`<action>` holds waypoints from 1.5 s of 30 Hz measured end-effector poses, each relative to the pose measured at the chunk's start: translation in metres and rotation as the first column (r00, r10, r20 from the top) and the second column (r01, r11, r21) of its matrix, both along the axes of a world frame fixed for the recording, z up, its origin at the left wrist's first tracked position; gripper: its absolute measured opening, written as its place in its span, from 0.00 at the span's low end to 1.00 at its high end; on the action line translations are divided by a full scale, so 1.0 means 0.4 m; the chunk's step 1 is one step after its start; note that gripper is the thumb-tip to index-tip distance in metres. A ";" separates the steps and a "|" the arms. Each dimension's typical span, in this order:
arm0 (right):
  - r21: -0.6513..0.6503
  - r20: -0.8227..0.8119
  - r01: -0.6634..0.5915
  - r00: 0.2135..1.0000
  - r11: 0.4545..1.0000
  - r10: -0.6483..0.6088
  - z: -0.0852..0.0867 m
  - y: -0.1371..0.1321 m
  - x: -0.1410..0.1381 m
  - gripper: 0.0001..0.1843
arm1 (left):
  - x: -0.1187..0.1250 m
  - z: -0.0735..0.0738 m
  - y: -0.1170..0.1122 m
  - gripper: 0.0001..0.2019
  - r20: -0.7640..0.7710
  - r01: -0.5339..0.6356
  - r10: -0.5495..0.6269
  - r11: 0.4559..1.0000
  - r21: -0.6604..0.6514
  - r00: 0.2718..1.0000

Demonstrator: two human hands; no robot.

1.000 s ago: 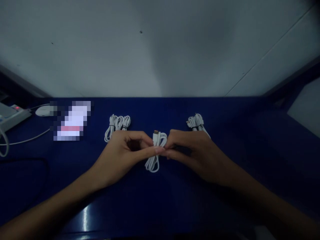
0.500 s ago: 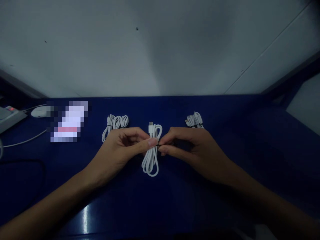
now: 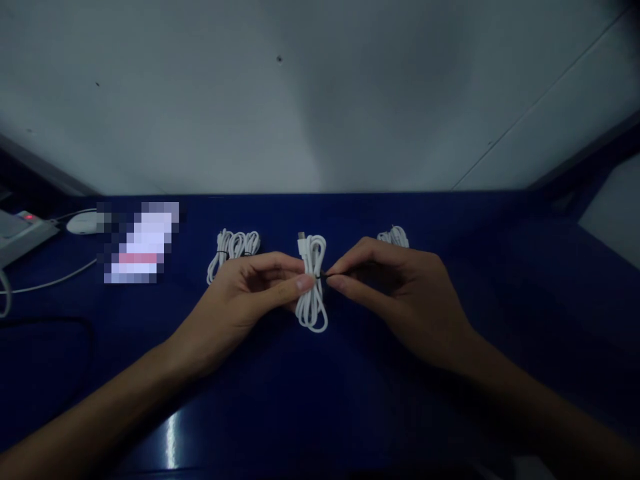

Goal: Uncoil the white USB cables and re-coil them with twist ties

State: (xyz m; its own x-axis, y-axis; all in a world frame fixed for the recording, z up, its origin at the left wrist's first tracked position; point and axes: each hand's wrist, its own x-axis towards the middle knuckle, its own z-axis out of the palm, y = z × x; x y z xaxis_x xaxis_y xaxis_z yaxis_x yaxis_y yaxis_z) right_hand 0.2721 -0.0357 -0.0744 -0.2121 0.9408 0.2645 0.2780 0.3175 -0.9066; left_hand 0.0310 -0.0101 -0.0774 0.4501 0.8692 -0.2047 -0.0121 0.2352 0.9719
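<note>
A coiled white USB cable point(image 3: 312, 310) with its plug pointing away from me is held upright above the blue table. My left hand point(image 3: 245, 290) pinches the coil at its middle between thumb and fingers. A thin black twist tie point(image 3: 323, 275) goes around the coil's middle and sticks out to the right. My right hand point(image 3: 405, 287) pinches the tie's end between thumb and forefinger, just right of the cable. The far side of the coil and the fingers behind it are hidden.
Tied white cable bundles point(image 3: 235, 243) lie behind my left hand. Another bundle point(image 3: 395, 235) is partly covered by my right hand. At the left are a blurred-out bright screen point(image 3: 145, 240), a white mouse point(image 3: 83, 223) and a power strip point(image 3: 27, 233). A pale wall point(image 3: 225, 120) rises behind the table.
The cable coil has turned a little more upright and risen slightly. My right hand has drawn a bit away to the right, with the black tie between its fingertips.
</note>
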 end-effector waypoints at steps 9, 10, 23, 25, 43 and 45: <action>0.318 0.118 0.023 0.991 0.948 -0.064 -0.010 0.000 -0.007 0.05 | 0.000 0.000 0.011 0.06 0.094 0.097 -0.086 0.987 -0.126 0.992; 0.351 0.133 0.022 0.989 0.936 -0.072 -0.011 0.000 -0.009 0.05 | 0.001 0.001 0.011 0.06 0.103 0.116 -0.102 0.984 -0.138 0.989; 0.649 0.240 -0.051 0.960 0.759 -0.141 -0.032 0.008 -0.011 0.11 | 0.013 0.009 -0.006 0.04 -0.018 -0.006 0.005 1.000 -0.027 1.000; 0.659 0.251 -0.060 0.957 0.750 -0.144 -0.033 0.011 -0.012 0.11 | 0.014 0.009 -0.010 0.04 -0.048 -0.024 0.024 1.000 0.001 0.999; -0.013 -0.045 -0.002 0.999 1.000 0.002 -0.006 0.010 -0.006 0.04 | 0.004 -0.002 -0.002 0.04 -0.045 -0.025 0.032 0.987 0.158 0.998; -0.035 -0.080 -0.024 0.997 0.999 0.021 -0.003 0.011 -0.007 0.03 | 0.001 -0.005 0.000 0.05 -0.020 0.015 -0.012 0.987 0.157 1.000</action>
State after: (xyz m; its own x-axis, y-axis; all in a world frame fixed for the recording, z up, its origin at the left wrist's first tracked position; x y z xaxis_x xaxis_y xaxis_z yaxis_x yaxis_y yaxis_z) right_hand 0.2695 -0.0313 -0.0757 -0.2130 0.9451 0.2478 0.1977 0.2900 -0.9364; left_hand 0.0314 -0.0099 -0.0792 0.4589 0.8853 -0.0744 0.0086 0.0793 0.9968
